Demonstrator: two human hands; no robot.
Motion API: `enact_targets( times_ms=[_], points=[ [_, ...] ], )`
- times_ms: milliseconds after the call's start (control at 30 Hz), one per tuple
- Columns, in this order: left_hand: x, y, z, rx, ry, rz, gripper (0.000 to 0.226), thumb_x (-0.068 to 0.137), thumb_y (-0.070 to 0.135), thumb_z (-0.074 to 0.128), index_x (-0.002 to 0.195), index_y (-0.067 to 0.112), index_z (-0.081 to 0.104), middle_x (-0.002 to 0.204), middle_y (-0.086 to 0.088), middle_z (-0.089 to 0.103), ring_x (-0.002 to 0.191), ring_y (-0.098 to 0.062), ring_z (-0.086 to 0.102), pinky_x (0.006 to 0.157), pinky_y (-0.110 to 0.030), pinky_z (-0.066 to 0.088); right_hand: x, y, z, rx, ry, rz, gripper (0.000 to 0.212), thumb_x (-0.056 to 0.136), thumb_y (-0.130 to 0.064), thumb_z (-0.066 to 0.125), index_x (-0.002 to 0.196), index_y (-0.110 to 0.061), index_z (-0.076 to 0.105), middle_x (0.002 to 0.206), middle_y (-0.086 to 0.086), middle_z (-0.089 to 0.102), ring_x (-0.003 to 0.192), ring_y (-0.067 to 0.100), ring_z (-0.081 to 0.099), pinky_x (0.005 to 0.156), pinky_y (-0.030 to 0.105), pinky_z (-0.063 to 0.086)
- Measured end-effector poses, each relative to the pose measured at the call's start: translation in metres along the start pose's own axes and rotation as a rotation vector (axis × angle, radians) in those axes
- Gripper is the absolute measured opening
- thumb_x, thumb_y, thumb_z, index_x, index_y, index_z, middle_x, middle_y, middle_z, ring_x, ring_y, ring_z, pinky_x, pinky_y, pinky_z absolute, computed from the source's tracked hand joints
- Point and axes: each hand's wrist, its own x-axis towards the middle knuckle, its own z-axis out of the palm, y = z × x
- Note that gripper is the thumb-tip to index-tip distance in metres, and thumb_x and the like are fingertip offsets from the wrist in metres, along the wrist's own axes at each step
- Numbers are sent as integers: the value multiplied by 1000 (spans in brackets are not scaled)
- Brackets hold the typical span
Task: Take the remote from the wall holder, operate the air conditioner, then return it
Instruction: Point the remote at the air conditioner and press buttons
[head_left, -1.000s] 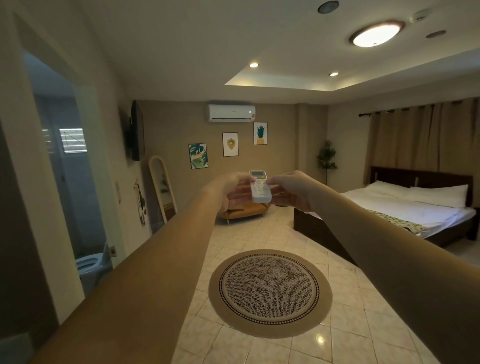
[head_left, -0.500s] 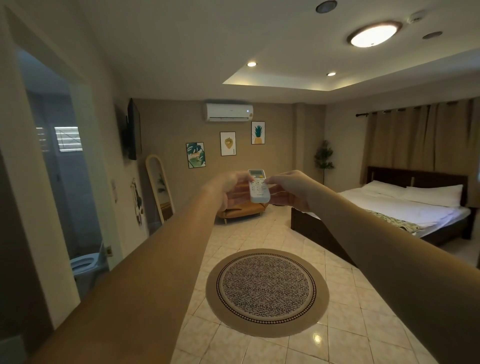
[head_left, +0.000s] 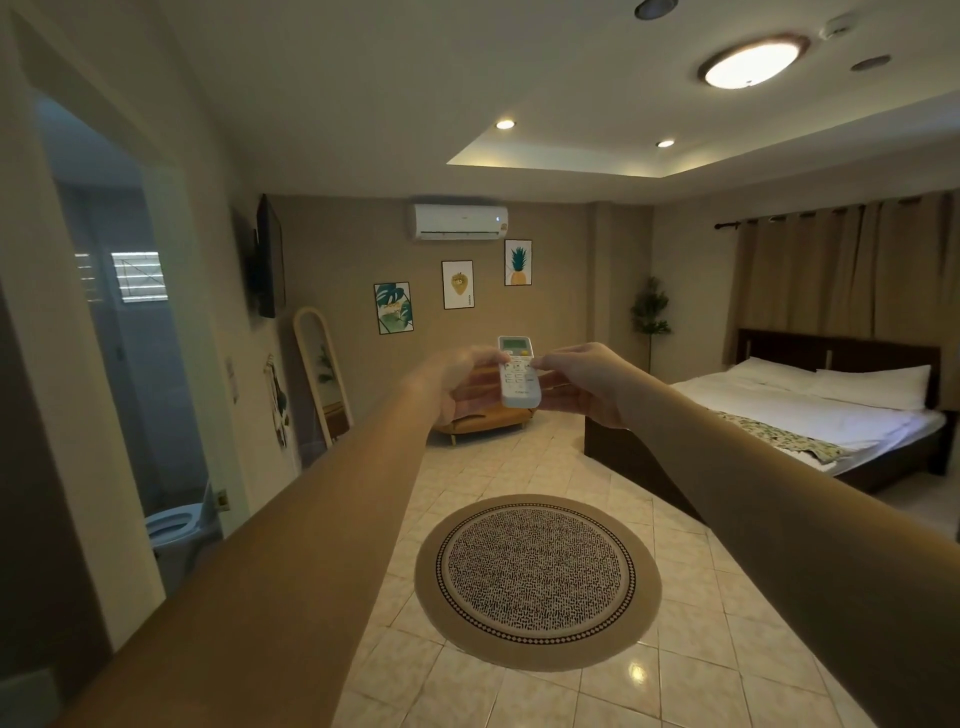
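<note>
Across the far right of the room a bed (head_left: 810, 415) with white sheets and pillows stands against the curtained wall, its dark frame running toward the near side; curtains (head_left: 841, 270) hang closed behind it; on the tiled floor (head_left: 675, 686) in the near middle lies a round woven rug (head_left: 537, 582), well apart from the bed; at the left an open doorway (head_left: 119, 338) shows a toilet (head_left: 174, 525) low inside; on the left wall a dark television (head_left: 270, 257) hangs above an arched standing mirror (head_left: 319, 374) that leans against the wall; high on the far wall sits the white air conditioner (head_left: 460, 222), with three framed prints (head_left: 457, 284) stepping down to the left below it; a small potted plant (head_left: 649, 314) stands in the far corner, and an orange seat (head_left: 483, 421) is partly hidden behind the hands; two bare forearms reach out from the near edge toward the far wall; the left hand (head_left: 457, 384) wraps the remote (head_left: 518, 371) from the left, grip closed on its body, thumb lying on the upper buttons; the right hand (head_left: 587, 382) meets it from the right, a fingertip touching the button area just below the display, its other fingers curled under the lower half; the remote is upright, display at the top, held in the air directly below the air conditioner in the view, facing the camera.
</note>
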Motion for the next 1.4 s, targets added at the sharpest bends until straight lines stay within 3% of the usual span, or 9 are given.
enact_targets(
  times_ms=[100,200,367,467,633,767,1133,1400],
  points=[
    [-1,-1,-2,-1,-16,22,10,95,18,76,101,11,72,67,-5,81,59,-16,80,48,-23,62,-2,0,0,-8,-6,-26,33,98,-18,73,129,-7,70,102,14,82,86,24,82,62,32,67],
    [0,-4,-3,3,-35,64,5,97,15,74,102,14,74,67,-2,82,56,-13,80,51,-24,63,-6,3,-1,-3,-23,-72,32,99,-17,71,130,-11,68,104,13,81,86,24,83,62,32,67],
    [1,-12,-9,-84,-102,183,25,95,6,75,120,11,75,93,-8,85,77,-21,84,65,-33,68,-11,9,-3,-45,-51,-196,26,100,-19,70,125,-20,67,106,10,81,88,22,83,70,35,67],
    [0,-17,-10,-108,-136,258,32,96,5,74,128,8,74,110,-13,83,88,-24,84,71,-35,68,-13,11,-2,-61,-33,-261,25,101,-18,68,126,-20,67,109,9,78,87,20,82,67,32,66],
    [1,-26,-9,-68,-120,388,38,97,10,74,135,13,72,120,-12,80,107,-28,80,93,-47,64,-12,16,-4,-98,9,-345,24,101,-20,68,124,-23,69,114,8,77,100,23,79,77,39,68],
    [1,-35,-10,-49,-126,441,38,97,13,75,135,14,72,120,-9,81,106,-26,80,91,-45,65,-14,21,-6,-158,1,-394,18,102,-19,66,119,-23,70,112,6,79,102,22,79,87,47,66],
    [-1,-46,-10,-65,-138,443,34,96,13,76,130,13,75,115,-7,83,100,-24,82,76,-33,66,-17,28,-8,-201,-32,-407,26,102,-15,64,128,-15,68,114,8,78,105,23,78,92,51,64],
    [2,-46,-11,-53,-133,430,36,95,13,76,130,13,74,116,-6,82,103,-25,81,82,-41,67,-14,31,-10,-190,-30,-390,26,103,-15,63,128,-15,67,115,8,78,107,23,78,92,51,64]
  ],
)
